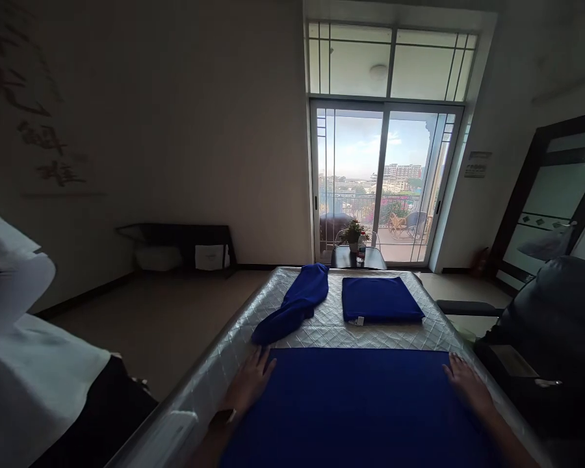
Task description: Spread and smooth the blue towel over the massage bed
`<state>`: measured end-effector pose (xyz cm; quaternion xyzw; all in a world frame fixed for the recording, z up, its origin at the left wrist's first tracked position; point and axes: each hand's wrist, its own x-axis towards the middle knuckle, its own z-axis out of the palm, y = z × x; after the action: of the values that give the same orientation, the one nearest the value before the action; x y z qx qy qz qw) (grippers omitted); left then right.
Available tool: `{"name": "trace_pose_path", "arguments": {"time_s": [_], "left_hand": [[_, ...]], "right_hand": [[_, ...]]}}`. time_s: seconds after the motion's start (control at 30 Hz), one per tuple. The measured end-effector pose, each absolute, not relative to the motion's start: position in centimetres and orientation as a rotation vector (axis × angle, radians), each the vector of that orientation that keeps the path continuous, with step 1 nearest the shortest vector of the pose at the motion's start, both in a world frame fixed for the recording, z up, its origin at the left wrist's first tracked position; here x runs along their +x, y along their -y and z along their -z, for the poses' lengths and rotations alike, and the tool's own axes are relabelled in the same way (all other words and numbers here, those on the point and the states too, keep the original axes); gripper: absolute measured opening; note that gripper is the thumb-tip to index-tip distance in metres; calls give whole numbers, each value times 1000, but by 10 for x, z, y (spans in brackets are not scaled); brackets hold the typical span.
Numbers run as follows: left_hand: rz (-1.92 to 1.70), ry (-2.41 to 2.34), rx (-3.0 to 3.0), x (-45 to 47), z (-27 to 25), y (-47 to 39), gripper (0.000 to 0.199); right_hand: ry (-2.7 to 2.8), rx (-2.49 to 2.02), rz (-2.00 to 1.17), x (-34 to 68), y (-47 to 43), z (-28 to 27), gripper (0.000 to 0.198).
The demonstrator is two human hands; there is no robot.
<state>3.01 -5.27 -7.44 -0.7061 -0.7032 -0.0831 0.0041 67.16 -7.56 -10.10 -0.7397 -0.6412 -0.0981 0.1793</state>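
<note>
A large blue sheet (361, 409) lies spread flat over the near part of a quilted silver mattress (322, 322). The left hand (250, 383) rests open, palm down, with fingers stretched, on the left far corner of this sheet, partly on the mattress edge. The right hand (468, 383) is also open and flat, and it presses on the right far corner of the sheet. Further on the mattress, well apart from both hands, there is a crumpled blue cloth (295, 302) on the left and a neatly folded blue cloth (380, 299) on the right, near each other but not touching. Behind the mattress stands a small dark table with a potted plant (353, 233) and a bottle, before a glass sliding door (383, 182). At the left edge, another person in a white shirt (24, 364) is partly visible.
</note>
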Motion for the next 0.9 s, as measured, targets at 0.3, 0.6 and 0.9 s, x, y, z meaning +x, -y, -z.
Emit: {"name": "trace_pose_path", "arguments": {"time_s": [0.3, 0.6, 0.9], "left_hand": [[509, 1759, -2628, 188, 44, 77, 63], [538, 1711, -2737, 268, 61, 69, 58], [190, 2130, -2340, 72, 75, 58, 61]], "right_hand": [[2102, -1843, 144, 528, 81, 54, 59], [2243, -1850, -247, 439, 85, 59, 67], [2097, -2049, 111, 580, 87, 87, 60]]}}
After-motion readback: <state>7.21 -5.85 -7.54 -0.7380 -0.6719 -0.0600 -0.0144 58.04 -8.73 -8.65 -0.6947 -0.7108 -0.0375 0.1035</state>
